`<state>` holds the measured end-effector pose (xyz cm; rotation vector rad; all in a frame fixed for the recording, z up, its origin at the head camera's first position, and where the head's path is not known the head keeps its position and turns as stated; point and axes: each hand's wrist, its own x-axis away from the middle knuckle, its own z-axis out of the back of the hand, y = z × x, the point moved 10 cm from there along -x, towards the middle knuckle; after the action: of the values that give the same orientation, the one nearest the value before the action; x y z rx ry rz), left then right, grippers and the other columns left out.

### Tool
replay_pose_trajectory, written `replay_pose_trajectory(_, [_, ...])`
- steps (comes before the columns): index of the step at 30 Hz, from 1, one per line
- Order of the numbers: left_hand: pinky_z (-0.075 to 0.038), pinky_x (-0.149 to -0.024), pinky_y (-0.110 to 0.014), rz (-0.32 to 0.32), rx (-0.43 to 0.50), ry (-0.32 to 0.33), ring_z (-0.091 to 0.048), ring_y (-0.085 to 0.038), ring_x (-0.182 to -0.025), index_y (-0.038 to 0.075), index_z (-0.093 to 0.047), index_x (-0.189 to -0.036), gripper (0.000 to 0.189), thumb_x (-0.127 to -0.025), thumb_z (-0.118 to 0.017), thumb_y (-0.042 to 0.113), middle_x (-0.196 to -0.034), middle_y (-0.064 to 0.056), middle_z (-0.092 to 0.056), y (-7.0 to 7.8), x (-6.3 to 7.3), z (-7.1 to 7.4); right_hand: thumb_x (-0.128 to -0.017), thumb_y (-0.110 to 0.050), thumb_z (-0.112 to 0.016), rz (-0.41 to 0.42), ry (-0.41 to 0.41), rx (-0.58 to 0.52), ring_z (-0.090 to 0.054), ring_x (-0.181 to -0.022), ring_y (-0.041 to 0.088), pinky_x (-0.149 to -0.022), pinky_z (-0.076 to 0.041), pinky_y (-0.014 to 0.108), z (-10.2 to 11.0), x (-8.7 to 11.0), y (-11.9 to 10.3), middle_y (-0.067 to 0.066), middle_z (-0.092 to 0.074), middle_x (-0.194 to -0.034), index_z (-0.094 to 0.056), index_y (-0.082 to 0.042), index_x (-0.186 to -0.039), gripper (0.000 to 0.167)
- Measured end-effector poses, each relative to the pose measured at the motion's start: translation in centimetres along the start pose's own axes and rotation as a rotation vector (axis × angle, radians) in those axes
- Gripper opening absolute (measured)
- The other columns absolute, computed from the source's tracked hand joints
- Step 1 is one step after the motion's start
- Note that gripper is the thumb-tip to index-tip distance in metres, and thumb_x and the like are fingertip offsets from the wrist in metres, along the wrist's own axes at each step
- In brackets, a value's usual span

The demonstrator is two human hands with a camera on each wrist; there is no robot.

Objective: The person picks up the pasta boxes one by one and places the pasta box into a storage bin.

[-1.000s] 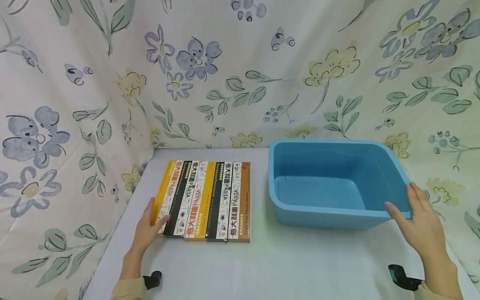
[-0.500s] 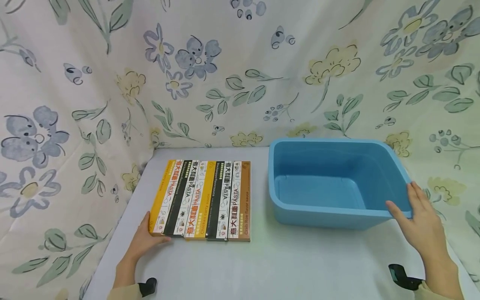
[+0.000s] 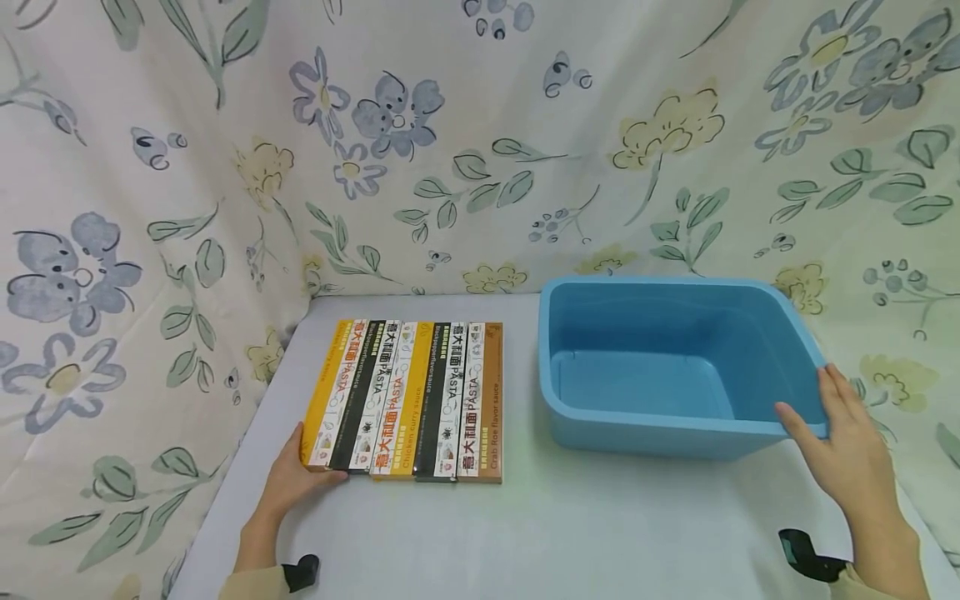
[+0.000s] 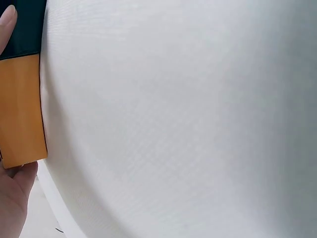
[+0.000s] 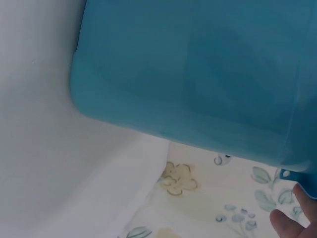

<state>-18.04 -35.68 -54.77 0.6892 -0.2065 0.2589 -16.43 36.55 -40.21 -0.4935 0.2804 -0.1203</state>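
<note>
A row of flat pasta boxes (image 3: pixel 401 400) lies side by side on the table at left in the head view. My left hand (image 3: pixel 288 479) rests against the row's near left corner. Its thumb (image 3: pixel 330 477) reaches along the near ends, and the other fingers are at the left side. In the left wrist view the thumb is by a dark box end (image 4: pixel 25 32), and fingers show beyond an orange box end (image 4: pixel 22 109). My right hand (image 3: pixel 851 442) grips the near right corner of a blue plastic bin (image 3: pixel 652 423), thumb over its rim. Some fingertips show below the rim in the right wrist view.
The white table (image 3: pixel 525 533) extends in front of the boxes and bin. A strip of table separates these two. Floral cloth (image 3: pixel 480 150) hangs behind and along both sides. The bin's interior shows its bare floor.
My left hand has slid toward me, from the left box's side to the near corner of the row. The right hand, boxes and bin have stayed in place.
</note>
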Motion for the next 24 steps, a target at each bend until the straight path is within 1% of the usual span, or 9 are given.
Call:
replay_pose_trajectory(4, [-0.020,-0.111,-0.059,0.028,-0.003,0.018,-0.018,-0.051,-0.138,-0.010,0.001,-0.150,0.130,-0.069,-0.086,0.043,-0.152,-0.036,-0.015,-0.3,0.3,0.0,-0.100,-0.044,-0.046,0.005,0.006,-0.007,-0.009,-0.141,0.051,-0.105,-0.009,0.072,0.0,0.1,0.0,0.025,-0.008,-0.158,-0.011,0.004,-0.152,0.079])
replay_pose_trajectory(9, [-0.025,-0.109,-0.060,0.053,-0.028,0.049,-0.027,-0.051,-0.135,-0.010,-0.008,-0.150,0.119,-0.073,-0.082,0.042,-0.150,-0.035,-0.022,-0.7,0.8,0.3,-0.100,-0.043,-0.046,0.009,0.012,-0.016,-0.008,-0.142,0.049,-0.106,-0.009,0.071,0.1,0.2,0.0,0.024,-0.009,-0.159,-0.012,0.004,-0.152,0.078])
replay_pose_trajectory(13, [-0.026,-0.108,-0.062,0.082,-0.033,0.046,-0.029,-0.051,-0.133,-0.008,-0.010,-0.151,0.111,-0.076,-0.078,0.038,-0.149,-0.034,-0.025,-0.8,1.0,0.4,-0.100,-0.043,-0.046,0.009,0.011,-0.015,-0.008,-0.142,0.049,-0.107,-0.009,0.071,0.1,0.2,0.0,0.024,-0.008,-0.159,-0.011,0.004,-0.153,0.078])
replay_pose_trajectory(15, [-0.020,-0.110,-0.063,0.087,-0.032,0.043,-0.027,-0.052,-0.134,-0.009,-0.009,-0.150,0.109,-0.075,-0.076,0.033,-0.149,-0.035,-0.024,-0.6,0.8,0.4,-0.100,-0.043,-0.046,0.008,0.008,-0.015,-0.008,-0.142,0.049,-0.107,-0.009,0.071,0.1,0.2,0.0,0.024,-0.008,-0.159,-0.011,0.003,-0.153,0.079])
replay_pose_trajectory(18, [-0.008,-0.110,-0.067,0.073,-0.042,0.046,-0.024,-0.054,-0.134,-0.013,-0.009,-0.149,0.108,-0.071,-0.073,0.028,-0.146,-0.038,-0.025,-0.1,0.4,0.6,-0.100,-0.043,-0.047,0.007,0.008,-0.017,-0.008,-0.142,0.050,-0.106,-0.008,0.071,0.1,0.1,0.0,0.024,-0.007,-0.159,-0.011,0.003,-0.153,0.079])
replay_pose_trajectory(20, [-0.001,-0.109,-0.068,0.072,-0.050,0.038,-0.022,-0.054,-0.134,-0.014,-0.009,-0.148,0.109,-0.069,-0.073,0.026,-0.145,-0.039,-0.025,0.0,0.2,0.6,-0.100,-0.042,-0.047,0.005,0.008,-0.018,-0.008,-0.142,0.050,-0.106,-0.009,0.071,0.2,0.2,-0.1,0.024,-0.008,-0.159,-0.011,0.003,-0.153,0.078])
replay_pose_trajectory(22, [-0.001,-0.109,-0.069,0.082,-0.053,0.025,-0.022,-0.054,-0.134,-0.014,-0.009,-0.148,0.109,-0.069,-0.073,0.027,-0.145,-0.039,-0.025,-0.2,0.0,0.6,-0.100,-0.042,-0.047,0.005,0.010,-0.018,-0.009,-0.142,0.050,-0.106,-0.010,0.072,0.2,0.2,-0.1,0.024,-0.009,-0.159,-0.011,0.003,-0.153,0.078])
replay_pose_trajectory(24, [-0.006,-0.108,-0.070,0.107,-0.042,0.007,-0.023,-0.054,-0.133,-0.011,-0.007,-0.149,0.109,-0.072,-0.072,0.028,-0.146,-0.037,-0.023,-0.7,-0.1,0.7,-0.100,-0.043,-0.047,0.003,0.011,-0.018,-0.009,-0.142,0.050,-0.105,-0.011,0.072,0.2,0.2,-0.2,0.024,-0.009,-0.159,-0.011,0.003,-0.153,0.078])
